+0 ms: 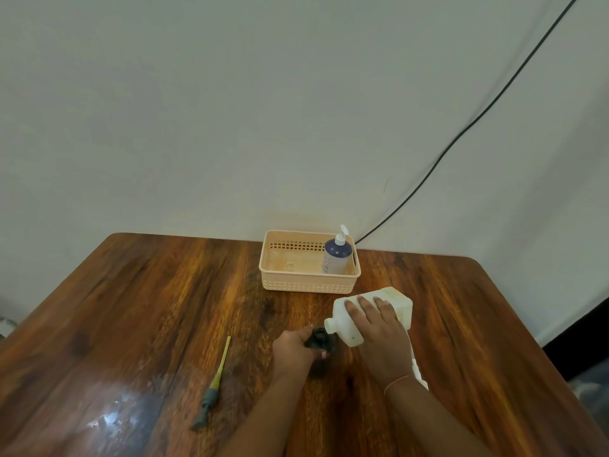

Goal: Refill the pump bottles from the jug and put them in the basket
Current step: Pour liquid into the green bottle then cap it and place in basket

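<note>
Two hands work near the bench's front edge: left hand (294,350) grips a dark bottle (320,344), right hand (379,328) tips the white jug (369,311) into it. One pump bottle (336,255) already stands in the basket (308,285) at the back edge; a pump (214,387) lies loose.

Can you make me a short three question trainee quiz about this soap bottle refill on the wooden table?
1. True or false: the white jug is tilted with its spout over the dark bottle.
2. Where is the blue pump bottle? A) standing in the basket B) lying on the table C) in the left hand
3. What lies on the table left of the hands?

Key: 1 true; 2 A; 3 the removed pump head with its yellow tube. The right hand grips the jug.
</note>
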